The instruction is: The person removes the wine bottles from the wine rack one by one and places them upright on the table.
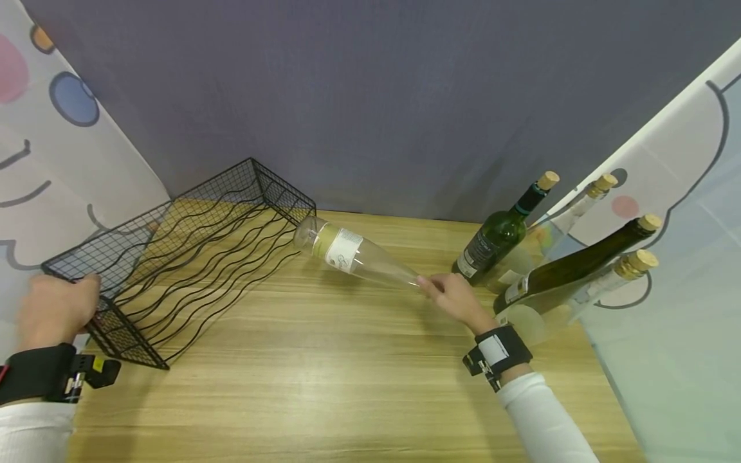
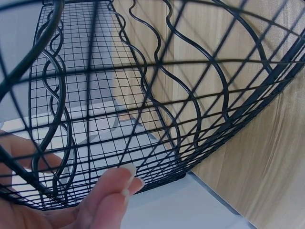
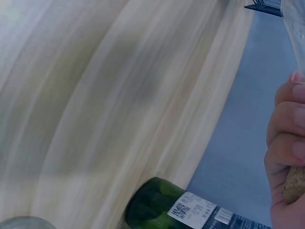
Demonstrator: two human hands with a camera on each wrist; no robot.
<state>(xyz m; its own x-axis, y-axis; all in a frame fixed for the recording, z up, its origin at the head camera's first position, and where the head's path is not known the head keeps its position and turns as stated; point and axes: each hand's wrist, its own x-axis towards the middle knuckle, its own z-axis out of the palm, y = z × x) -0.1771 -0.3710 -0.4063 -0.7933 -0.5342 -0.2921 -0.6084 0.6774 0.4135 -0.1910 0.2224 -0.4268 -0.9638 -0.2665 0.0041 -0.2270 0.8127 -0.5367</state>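
Note:
On the left of the head view, my left hand [image 1: 56, 307] grips the near end of a black wire rack [image 1: 283, 182] with wavy bars. The left wrist view shows fingers [image 2: 108, 191] and thumb on both sides of its mesh. My right hand [image 1: 456, 297] holds a clear glass bottle [image 1: 379, 262] by the neck, tilted sideways. Its base points at the rack's far right corner; whether they touch, I cannot tell. A white and yellow-green label [image 1: 343, 249] wraps the bottle. In the right wrist view, a cork [image 3: 295, 183] shows beneath the curled fingers.
Right of my right hand stand a green bottle [image 1: 492, 241], a darker bottle [image 1: 579, 260] and two clear ones, all corked. The nearer clear bottle [image 1: 599, 286] stands close to the right wall. A grey panel [image 1: 370, 109] rises behind the wooden table [image 1: 324, 386].

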